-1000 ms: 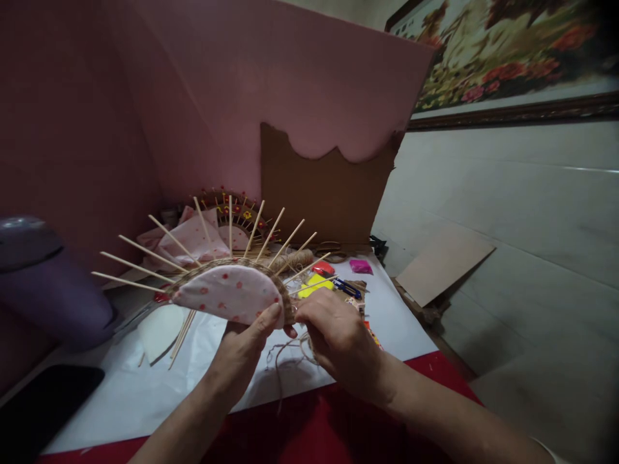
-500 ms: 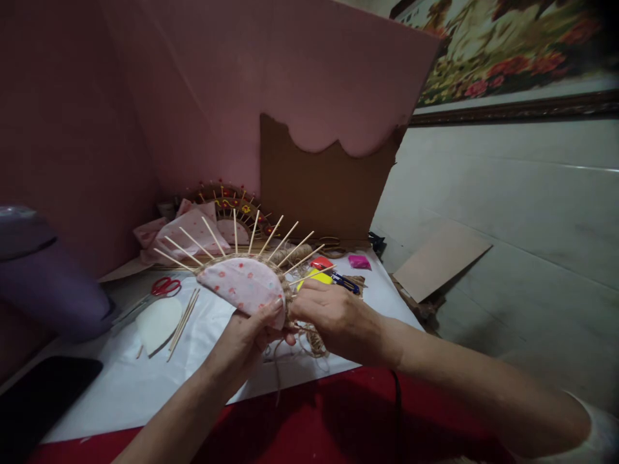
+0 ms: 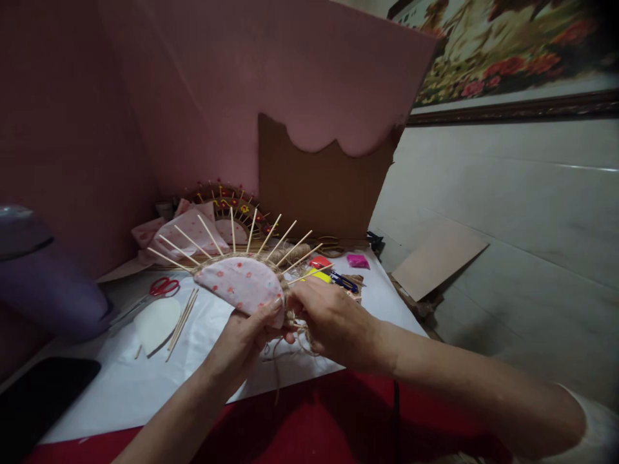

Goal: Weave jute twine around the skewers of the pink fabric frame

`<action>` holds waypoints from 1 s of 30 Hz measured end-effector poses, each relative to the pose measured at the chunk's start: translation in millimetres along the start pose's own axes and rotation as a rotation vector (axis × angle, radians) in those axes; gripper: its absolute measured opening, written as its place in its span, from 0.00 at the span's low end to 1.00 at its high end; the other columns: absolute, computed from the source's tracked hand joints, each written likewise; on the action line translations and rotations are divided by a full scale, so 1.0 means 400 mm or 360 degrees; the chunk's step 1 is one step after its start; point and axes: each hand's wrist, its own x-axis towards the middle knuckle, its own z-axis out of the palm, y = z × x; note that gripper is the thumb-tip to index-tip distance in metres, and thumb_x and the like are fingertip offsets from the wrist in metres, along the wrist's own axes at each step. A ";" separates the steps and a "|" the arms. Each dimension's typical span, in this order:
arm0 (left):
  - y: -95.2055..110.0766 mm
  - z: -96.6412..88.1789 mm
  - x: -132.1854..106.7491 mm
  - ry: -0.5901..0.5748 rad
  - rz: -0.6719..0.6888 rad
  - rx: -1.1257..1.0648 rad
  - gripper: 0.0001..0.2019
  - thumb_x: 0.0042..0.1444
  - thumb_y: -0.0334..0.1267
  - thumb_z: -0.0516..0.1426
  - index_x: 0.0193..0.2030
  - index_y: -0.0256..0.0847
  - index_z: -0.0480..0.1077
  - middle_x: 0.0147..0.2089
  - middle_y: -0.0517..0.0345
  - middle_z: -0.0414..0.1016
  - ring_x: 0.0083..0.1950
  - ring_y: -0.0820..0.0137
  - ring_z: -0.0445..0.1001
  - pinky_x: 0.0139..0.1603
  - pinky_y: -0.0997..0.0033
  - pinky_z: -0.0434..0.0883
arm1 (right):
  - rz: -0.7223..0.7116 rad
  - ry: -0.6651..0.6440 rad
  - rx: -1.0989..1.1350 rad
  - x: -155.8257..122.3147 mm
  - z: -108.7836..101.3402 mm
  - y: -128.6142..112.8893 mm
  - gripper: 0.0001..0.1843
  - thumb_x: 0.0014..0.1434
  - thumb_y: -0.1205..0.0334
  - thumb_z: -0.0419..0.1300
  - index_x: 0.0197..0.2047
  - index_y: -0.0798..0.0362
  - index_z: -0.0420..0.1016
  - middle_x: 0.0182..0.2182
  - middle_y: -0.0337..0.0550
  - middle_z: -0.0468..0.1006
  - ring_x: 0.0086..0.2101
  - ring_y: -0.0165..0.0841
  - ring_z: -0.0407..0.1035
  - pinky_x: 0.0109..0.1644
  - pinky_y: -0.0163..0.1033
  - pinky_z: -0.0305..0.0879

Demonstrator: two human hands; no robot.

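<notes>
A half-round piece covered in pink floral fabric (image 3: 242,281) is held tilted above the table, with several thin wooden sticks (image 3: 233,231) fanning out from its curved edge. Brown jute twine (image 3: 285,298) runs along that edge between the sticks. My left hand (image 3: 256,335) grips the lower right corner, thumb on the fabric and fingers underneath. At the right end of the curve, my right hand (image 3: 329,316) is closed with fingertips pinched against the twine; exactly what lies between them is hidden. A loose twine tail hangs below my hands.
On the white table cover (image 3: 207,361) lie red-handled scissors (image 3: 164,287), a white cut-out (image 3: 157,325), loose sticks (image 3: 182,323) and a dark phone (image 3: 48,399). Behind are a decorated half-round piece (image 3: 236,206), a blue cutter (image 3: 344,281) and brown cardboard (image 3: 324,187). A purple bottle (image 3: 48,277) stands left.
My right hand has shifted slightly down and turned at the right end of the curve. The fabric piece has tipped a little left; my left hand keeps its hold.
</notes>
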 end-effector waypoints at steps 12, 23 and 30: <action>0.006 0.012 -0.001 0.0027 0.0011 0.0008 0.11 0.54 0.41 0.58 0.31 0.33 0.73 0.31 0.51 0.72 0.32 0.68 0.69 0.31 0.68 0.70 | 0.0050 0.0111 -0.0079 -0.014 -0.001 -0.009 0.06 0.53 0.74 0.49 0.33 0.56 0.64 0.29 0.46 0.70 0.32 0.34 0.60 0.35 0.38 0.57; 0.001 0.007 -0.003 0.0027 0.0003 0.0021 0.10 0.53 0.41 0.59 0.31 0.34 0.73 0.31 0.51 0.72 0.32 0.66 0.70 0.31 0.67 0.70 | 0.0133 0.0132 -0.0076 -0.011 0.002 -0.016 0.07 0.50 0.75 0.51 0.32 0.56 0.64 0.28 0.44 0.70 0.31 0.33 0.60 0.34 0.37 0.57; -0.001 0.003 -0.004 -0.0011 0.0026 0.0034 0.10 0.54 0.41 0.57 0.32 0.34 0.73 0.33 0.48 0.73 0.33 0.65 0.71 0.31 0.66 0.71 | 0.0124 0.0120 -0.0078 -0.012 -0.006 -0.011 0.06 0.52 0.74 0.51 0.34 0.55 0.63 0.30 0.44 0.70 0.31 0.32 0.60 0.35 0.37 0.57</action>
